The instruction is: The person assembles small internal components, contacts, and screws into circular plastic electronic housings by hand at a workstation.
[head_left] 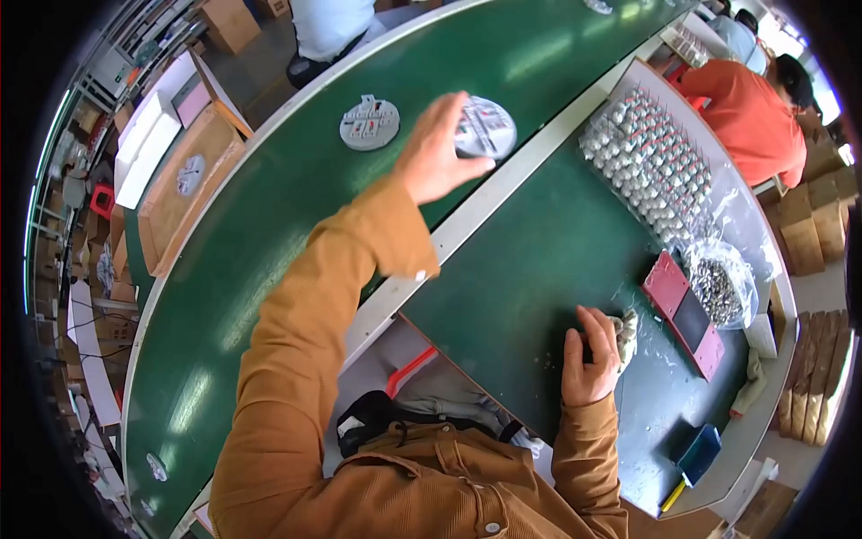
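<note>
My left hand (437,154) reaches over the green belt, thumb and fingers closed round the left edge of a round grey plastic housing (491,135) with small parts inside. A similar round housing (370,135) lies on the belt to its left. My right hand (590,361) rests on the green work table, its fingers loosely bent and thumb apart, with nothing visible between them. Against its outer side lies a crumpled pale cloth or glove (628,338); whether the fingers touch it is hidden.
At the right stand rows of small silvery-white parts (642,162), a plastic bag (718,283) of metal bits, a red-and-black flat tool or fixture (684,314) and a blue brush-like tool (699,456). A white rail (467,220) separates belt and table. People sit beyond.
</note>
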Available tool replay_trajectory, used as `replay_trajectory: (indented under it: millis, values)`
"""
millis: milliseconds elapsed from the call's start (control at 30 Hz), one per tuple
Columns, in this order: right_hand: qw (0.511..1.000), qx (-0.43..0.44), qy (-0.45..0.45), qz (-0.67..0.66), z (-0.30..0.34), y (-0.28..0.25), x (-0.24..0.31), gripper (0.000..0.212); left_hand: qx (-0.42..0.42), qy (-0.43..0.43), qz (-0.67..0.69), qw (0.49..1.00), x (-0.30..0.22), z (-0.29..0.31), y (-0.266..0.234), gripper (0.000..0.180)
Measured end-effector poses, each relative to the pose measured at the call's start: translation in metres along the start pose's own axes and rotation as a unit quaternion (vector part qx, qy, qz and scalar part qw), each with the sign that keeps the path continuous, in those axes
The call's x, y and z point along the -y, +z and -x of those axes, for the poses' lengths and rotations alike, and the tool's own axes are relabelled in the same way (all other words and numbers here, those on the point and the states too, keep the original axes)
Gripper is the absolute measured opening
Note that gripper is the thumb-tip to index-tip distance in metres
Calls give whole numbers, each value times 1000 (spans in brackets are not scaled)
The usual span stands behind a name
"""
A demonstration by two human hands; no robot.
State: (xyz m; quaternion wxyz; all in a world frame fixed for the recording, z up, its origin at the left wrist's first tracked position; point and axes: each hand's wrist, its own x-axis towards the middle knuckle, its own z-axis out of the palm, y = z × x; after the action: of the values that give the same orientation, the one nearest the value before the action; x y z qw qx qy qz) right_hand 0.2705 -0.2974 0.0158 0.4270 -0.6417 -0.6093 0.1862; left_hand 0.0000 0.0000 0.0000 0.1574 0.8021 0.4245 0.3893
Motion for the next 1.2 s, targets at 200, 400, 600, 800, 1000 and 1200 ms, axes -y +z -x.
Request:
replay_trajectory:
  millis: [200, 400, 600, 800, 1000, 1200]
  values:
    - [999, -8, 39, 24, -13, -7, -2, 33, -101, -21, -185, 977, 127, -44, -51, 63]
    - [1000, 5, 5, 22, -20, -3, -11, 32, 122, -196, -3, 973, 194, -29, -141, 32]
    - [999, 15, 30, -5, -17, -3, -12, 30, 53, -268, -1, 962, 176, 11, -150, 23]
    - [1000, 6, 1, 4, -19, -5, -17, 30, -43, -262, -9, 964, 129, 48, -150, 21]
    - [999, -3, 41, 12, -23, -23, -13, 29, -10, -116, 55, 992, -66, 53, -52, 20]
    - [1000, -28, 4, 3, -38, -16, -28, 32, 91, 4, -6, 996, -132, 74, 28, 42]
